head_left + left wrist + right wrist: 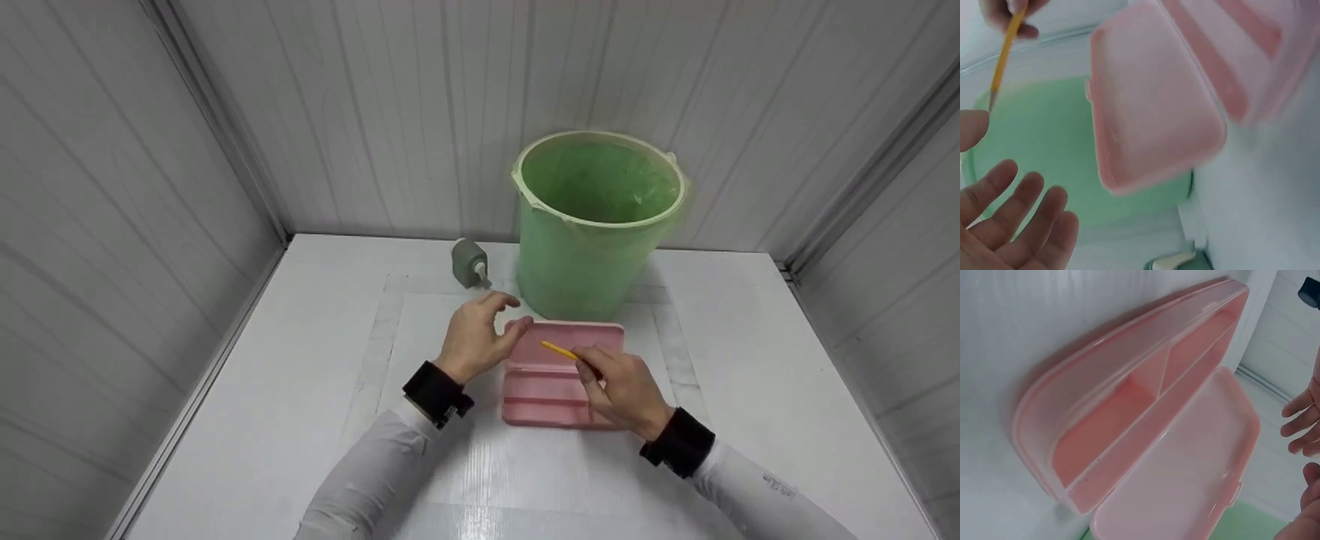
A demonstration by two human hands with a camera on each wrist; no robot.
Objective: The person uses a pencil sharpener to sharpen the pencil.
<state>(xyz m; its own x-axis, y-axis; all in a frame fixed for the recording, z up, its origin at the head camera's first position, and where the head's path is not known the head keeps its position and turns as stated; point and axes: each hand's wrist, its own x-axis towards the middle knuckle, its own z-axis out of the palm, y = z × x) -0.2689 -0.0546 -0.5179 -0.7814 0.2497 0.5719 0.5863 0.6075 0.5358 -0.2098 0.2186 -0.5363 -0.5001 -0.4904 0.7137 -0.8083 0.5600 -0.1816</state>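
Note:
My right hand (626, 391) pinches a yellow pencil (558, 350) above a pink pencil box (546, 385). The pencil's sharpened tip points toward my left hand (474, 339). Spread and slightly bent, the left fingers hold nothing, over the box's left side. In the left wrist view the pencil (1004, 59) ends close to the left thumb (972, 129); whether they touch I cannot tell. The box lies with its lid (1185, 455) swung back toward the bucket. Dividers split its base (1095, 439) into compartments, and the right hand covers part of it in the head view.
Behind the box stands a tall green bucket (577, 270) with a thin liner over its rim. Left of it is a grey-green pump bottle (466, 264). Pale tape strips (375, 345) mark the white table (300, 360), and ribbed panels (375, 120) surround it.

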